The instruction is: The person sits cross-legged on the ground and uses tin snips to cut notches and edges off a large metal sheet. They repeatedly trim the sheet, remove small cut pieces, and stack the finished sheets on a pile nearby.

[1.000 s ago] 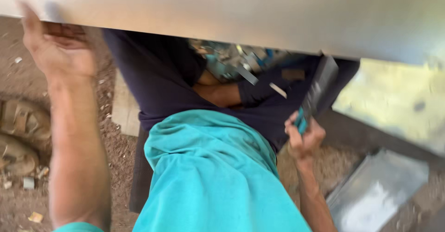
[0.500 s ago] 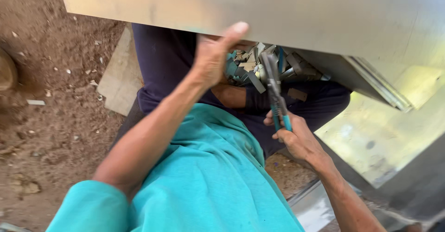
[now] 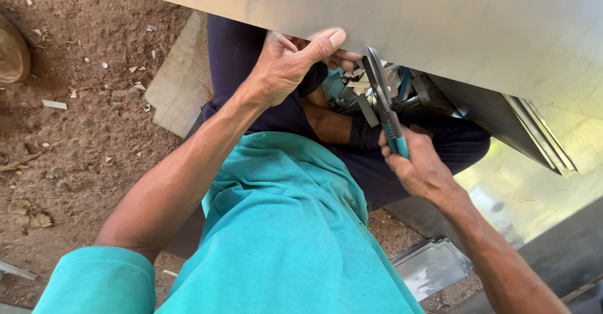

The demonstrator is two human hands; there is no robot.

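A flat stone (image 3: 179, 81) lies on the dirt (image 3: 81, 113), left of the metal sheet (image 3: 440, 25). My left hand (image 3: 286, 66) holds the bottom edge of the sheet. My thumb lies flat on its front and my fingers curl in behind, so my grip is clamped on the sheet. Just right of that hand are the snips (image 3: 384, 110). Their dark blades point up and touch the sheet's edge. My right hand (image 3: 418, 166) is below the sheet, wrapped tight around the blue handles, so that grip is clamped on the snips. Behind the snips, under the sheet, sits a pile of metal scraps (image 3: 370, 88). A small shiny metal piece (image 3: 430, 267) lies on the ground, far below the sheet, on the right.
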